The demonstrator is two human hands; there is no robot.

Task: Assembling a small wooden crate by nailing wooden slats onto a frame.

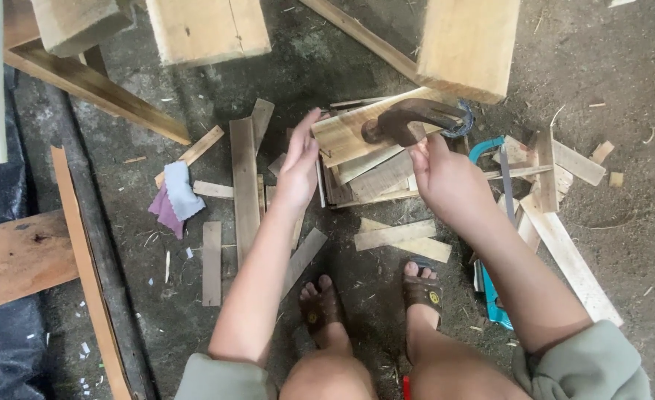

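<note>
My right hand grips a claw hammer by its handle, the rusty head held over a pale wooden board lying on a stack of short planks. My left hand rests with flat fingers against the left end of that board and the stack, steadying it. Both forearms reach forward from grey-green sleeves. My feet in brown sandals stand on the dirt floor just below the stack.
Loose wood strips and offcuts litter the dark ground. A blue-framed hand saw lies at the right among slats. Purple and white cloth scraps lie left. Thick timber blocks and beams sit at the top; a plank at the left.
</note>
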